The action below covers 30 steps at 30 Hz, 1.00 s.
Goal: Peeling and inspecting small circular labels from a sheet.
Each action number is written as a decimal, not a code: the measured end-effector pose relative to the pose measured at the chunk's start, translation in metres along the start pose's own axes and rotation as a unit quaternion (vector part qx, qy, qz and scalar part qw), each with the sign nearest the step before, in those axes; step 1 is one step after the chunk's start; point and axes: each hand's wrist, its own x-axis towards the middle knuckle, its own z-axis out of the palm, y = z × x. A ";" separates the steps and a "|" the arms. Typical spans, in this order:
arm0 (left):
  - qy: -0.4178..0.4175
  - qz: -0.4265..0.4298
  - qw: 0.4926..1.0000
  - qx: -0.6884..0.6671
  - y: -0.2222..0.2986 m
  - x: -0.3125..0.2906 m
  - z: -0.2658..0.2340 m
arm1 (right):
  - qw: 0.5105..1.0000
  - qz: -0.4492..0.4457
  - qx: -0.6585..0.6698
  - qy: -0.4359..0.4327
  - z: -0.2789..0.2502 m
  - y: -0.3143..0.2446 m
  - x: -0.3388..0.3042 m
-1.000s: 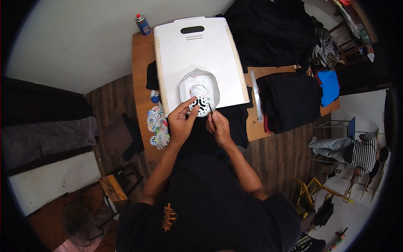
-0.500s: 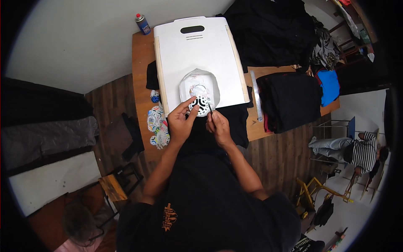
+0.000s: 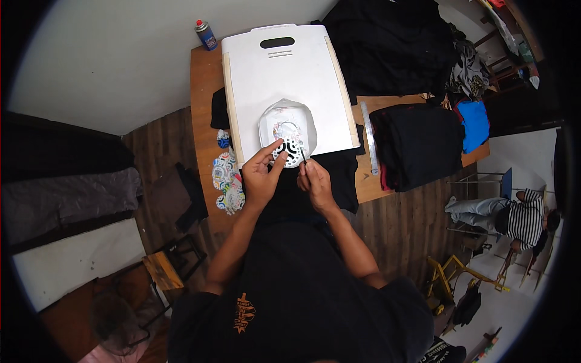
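My left hand point(image 3: 260, 180) pinches the left edge of a round white piece point(image 3: 292, 160) with a black pattern, perhaps a printed sticker or stencil. My right hand point(image 3: 316, 186) is closed round a thin dark tool point(image 3: 303, 156), whose tip meets the piece's right side. Whether it is tweezers or a knife I cannot tell. Both hands are over the near edge of a white board point(image 3: 290, 78) with a slot handle. Beyond the piece, a rounded tray-like form point(image 3: 312, 121) on the board holds scraps point(image 3: 287, 129). Black cloth point(image 3: 339, 181) hangs below the board.
Colourful round cutouts point(image 3: 224, 172) lie left of the board on the wooden table point(image 3: 203, 103). A red-capped spray can point(image 3: 206, 35) stands at the far left. Folded black clothes point(image 3: 408, 145) and a ruler point(image 3: 369, 139) are on the right. Other people point(image 3: 523, 221) point(image 3: 115, 327) are farther off.
Hardly anything differs: both hands keep their hold, with the tool tip still at the round piece's right side. The person at lower left has shifted slightly.
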 end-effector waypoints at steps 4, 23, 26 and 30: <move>0.007 -0.001 1.000 0.010 0.001 0.000 0.000 | 1.000 -0.001 0.003 0.004 -0.001 0.000 0.000; -0.014 0.042 0.999 0.000 -0.005 0.000 -0.003 | 1.000 0.003 0.007 -0.006 -0.002 0.001 0.000; -0.015 0.032 0.999 -0.004 -0.005 0.000 -0.002 | 1.000 0.003 0.003 -0.004 0.000 -0.001 -0.001; -0.011 0.015 1.000 0.001 -0.005 0.000 -0.002 | 1.000 0.009 0.006 -0.004 -0.001 0.000 -0.001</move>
